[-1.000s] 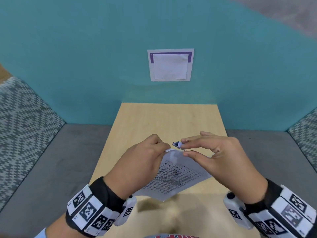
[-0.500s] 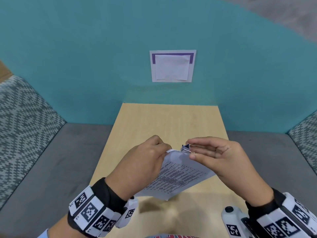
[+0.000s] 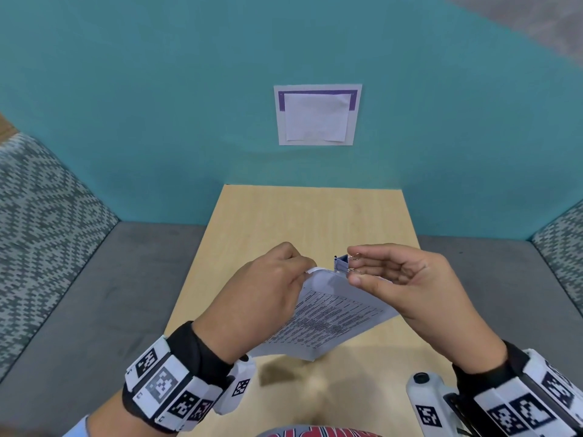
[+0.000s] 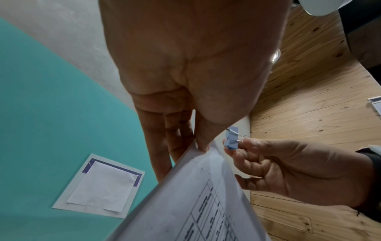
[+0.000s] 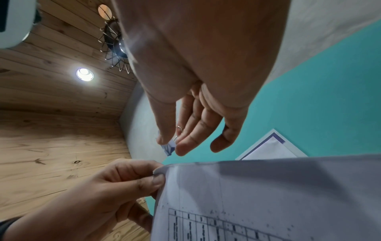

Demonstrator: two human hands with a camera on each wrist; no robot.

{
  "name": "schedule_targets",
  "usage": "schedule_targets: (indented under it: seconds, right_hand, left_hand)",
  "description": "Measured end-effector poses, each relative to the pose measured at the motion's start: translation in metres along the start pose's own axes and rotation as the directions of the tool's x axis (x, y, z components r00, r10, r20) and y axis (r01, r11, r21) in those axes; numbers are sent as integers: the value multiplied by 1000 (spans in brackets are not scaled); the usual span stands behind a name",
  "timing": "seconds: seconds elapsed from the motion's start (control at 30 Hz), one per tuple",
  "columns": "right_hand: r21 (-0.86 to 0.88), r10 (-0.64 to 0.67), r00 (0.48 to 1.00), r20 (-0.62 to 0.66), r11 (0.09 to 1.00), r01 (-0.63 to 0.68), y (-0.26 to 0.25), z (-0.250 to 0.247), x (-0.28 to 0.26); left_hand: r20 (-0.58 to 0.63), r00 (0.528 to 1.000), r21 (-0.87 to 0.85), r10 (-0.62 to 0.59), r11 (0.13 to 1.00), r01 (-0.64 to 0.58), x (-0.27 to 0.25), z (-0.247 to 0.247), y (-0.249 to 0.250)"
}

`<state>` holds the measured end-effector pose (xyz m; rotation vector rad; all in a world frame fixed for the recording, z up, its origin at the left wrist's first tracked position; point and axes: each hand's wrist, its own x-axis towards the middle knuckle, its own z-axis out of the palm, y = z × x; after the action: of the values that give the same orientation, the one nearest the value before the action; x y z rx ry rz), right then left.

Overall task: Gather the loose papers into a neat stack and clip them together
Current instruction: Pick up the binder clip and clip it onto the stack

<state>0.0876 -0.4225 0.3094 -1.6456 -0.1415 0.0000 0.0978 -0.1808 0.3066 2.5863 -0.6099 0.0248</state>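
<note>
Turning upright since a second ago, the blue binder clip (image 3: pixel 341 265) is pinched by the right hand (image 3: pixel 407 288); left hand (image 3: pixel 268 298) is pinching the paper stack (image 3: pixel 334 323) corner, awaiting clipping.

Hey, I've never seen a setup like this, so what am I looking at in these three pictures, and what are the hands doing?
There is no machine here: a person wears one camera on the head and one on each wrist. The patterned bands are on the wrists. The head view looks down at a wooden table against a teal wall. The other two pictures look along each hand from the wrist, so they seem tilted. The left hand pinches the top corner of a stack of printed papers, held above the table. The right hand pinches the wire handles of a small blue binder clip beside that corner. The clip is not yet on the papers.
</note>
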Motion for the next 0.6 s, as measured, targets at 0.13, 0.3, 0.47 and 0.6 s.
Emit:
schedule_targets:
  seconds: [0.13,0.3,0.47,0.6]
  right_hand:
    - [-243,-28,1000,4,970,28,-3,3,-1]
    - [-409,-134,991,-25,905,113,-6,7,-4]
    - [-467,-170,985,-37,874,133,-3,8,-2]
    - [-547,-197,980,-15,822,157,-2,8,1]
  left_hand:
    - [-23,1000,4,13,1000,-13,1,0,-2]
    - [-30,999,8,10,1000,-9,2,0,-5]
    - [-31,1000,42,-1,999,2,0,0,-2]
    - [-24,1000,67,0,998,1,0,0,0]
